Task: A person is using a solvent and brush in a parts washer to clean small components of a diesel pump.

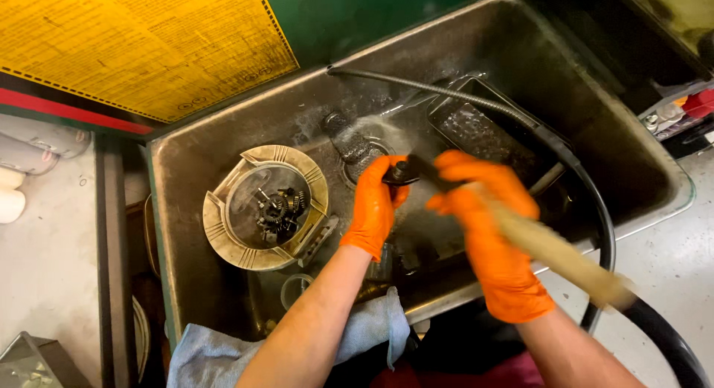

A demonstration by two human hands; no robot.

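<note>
In the head view, the person is standing over a metal wash basin (223, 146) and is working with both hands in orange gloves. The left hand (375, 202) is pinching a small dark part (399, 172) between the thumb and the curled fingers, and is holding it above the middle of the basin, close to the drain (361, 152). The right hand (483, 209) is closing its fingers around the handle of a long brush (554, 250); the handle is blurred, so the brush seems to be moving quickly against the part. A flexible hose (476, 102) is running along the back of the basin and liquid is spraying near the drain. To the left, a round tan housing (256, 209) with small gears inside is lying on the basin floor, and a blue cloth (364, 328) is hanging over the front edge. I judge that the wet gloves could be losing their grip, so the small part could be slipping down toward the drain, and the fast brush could be splashing liquid out.
</note>
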